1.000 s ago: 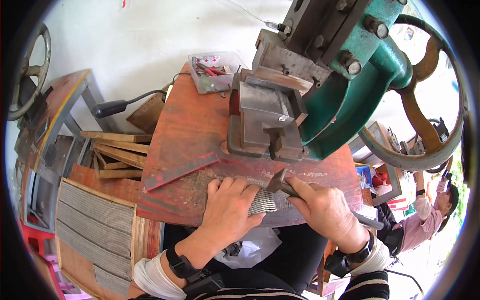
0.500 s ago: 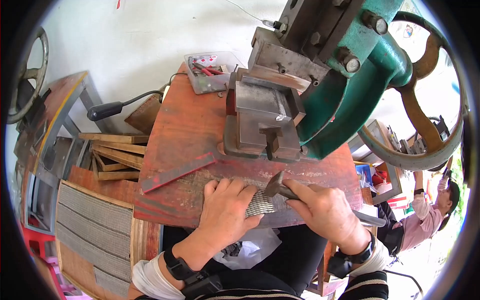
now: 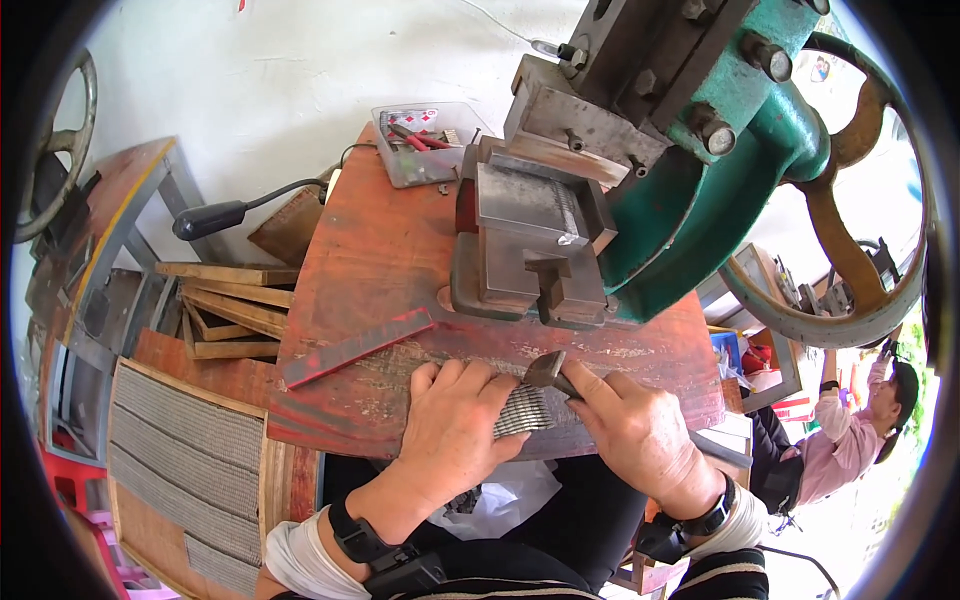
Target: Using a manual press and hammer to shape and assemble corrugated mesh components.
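Observation:
My left hand (image 3: 450,415) is closed around a ridged block of small silvery metal pieces (image 3: 524,410) at the front of the wooden table. Its thumb presses the near edge, and its fingers cover the left end. A hammer (image 3: 545,369) is gripped in my right hand (image 3: 640,425). The hammer's metal head is right by the far side of the block; I cannot tell whether they touch. Beyond my left hand lies a flat dark bar with red edges (image 3: 358,348).
A green press (image 3: 690,215) with a metal die (image 3: 525,265) stands at the table's back. Behind is a clear plastic box (image 3: 415,172) of tools. At left are a wooden tray (image 3: 135,495) with rows of metal strips and stacked wooden frames (image 3: 235,318). Another person (image 3: 845,445) sits far right.
My right hand has shifted slightly left and down, and the hammer's handle has dipped with it. My left hand keeps its hold on the metal block. The view has shifted a little.

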The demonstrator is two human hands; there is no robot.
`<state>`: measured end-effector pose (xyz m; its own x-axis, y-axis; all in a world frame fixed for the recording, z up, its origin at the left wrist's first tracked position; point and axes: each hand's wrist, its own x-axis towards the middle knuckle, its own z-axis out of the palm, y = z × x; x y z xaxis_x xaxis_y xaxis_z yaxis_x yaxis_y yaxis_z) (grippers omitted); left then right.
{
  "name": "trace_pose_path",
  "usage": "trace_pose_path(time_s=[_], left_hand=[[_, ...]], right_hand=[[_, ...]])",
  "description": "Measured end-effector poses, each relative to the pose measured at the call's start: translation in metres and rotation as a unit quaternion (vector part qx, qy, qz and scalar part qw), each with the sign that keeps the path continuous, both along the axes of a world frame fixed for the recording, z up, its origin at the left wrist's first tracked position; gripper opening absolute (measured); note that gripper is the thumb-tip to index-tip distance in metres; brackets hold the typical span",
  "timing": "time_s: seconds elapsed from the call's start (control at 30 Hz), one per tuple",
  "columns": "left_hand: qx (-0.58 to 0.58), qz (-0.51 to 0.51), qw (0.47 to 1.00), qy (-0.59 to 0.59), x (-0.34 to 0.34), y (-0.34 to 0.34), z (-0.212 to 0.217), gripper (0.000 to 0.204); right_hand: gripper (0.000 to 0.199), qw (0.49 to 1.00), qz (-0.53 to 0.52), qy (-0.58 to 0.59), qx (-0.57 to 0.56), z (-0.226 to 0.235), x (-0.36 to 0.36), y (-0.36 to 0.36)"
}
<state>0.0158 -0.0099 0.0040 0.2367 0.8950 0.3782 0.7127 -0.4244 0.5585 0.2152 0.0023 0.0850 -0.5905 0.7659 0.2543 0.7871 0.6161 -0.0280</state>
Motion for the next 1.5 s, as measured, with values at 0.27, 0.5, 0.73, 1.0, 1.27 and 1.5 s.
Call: trace_pose_path(time_s=[0.27,0.5,0.73,1.0,1.27,1.5], left_hand=[[-0.004,-0.002,1.0,0.002,0.001,0.001,-0.001,0.054],[-0.003,-0.002,1.0,0.0,0.001,0.0,-0.001,0.053],[0.013,0.0,1.0,-0.003,0.0,-0.001,0.0,0.052],[0.019,0.002,1.0,0.001,0.001,0.0,0.001,0.051],[0.016,0.003,1.0,0.009,0.002,0.001,-0.002,0.056],[0.018,0.001,1.0,0.012,0.002,0.001,-0.003,0.056]], right_hand=[[0.046,0.998,-0.03,-0.052,0.005,0.008,-0.001,0.0],[0.043,0.996,-0.054,-0.073,-0.011,0.008,0.0,-0.001],[0.043,0.999,-0.03,-0.026,-0.018,0.015,-0.002,-0.009],[0.045,1.0,-0.011,0.024,0.01,0.01,0.006,-0.009],[0.046,0.999,0.002,0.031,-0.009,0.005,0.009,-0.012],[0.048,1.0,0.008,0.022,-0.02,-0.007,0.01,-0.008]])
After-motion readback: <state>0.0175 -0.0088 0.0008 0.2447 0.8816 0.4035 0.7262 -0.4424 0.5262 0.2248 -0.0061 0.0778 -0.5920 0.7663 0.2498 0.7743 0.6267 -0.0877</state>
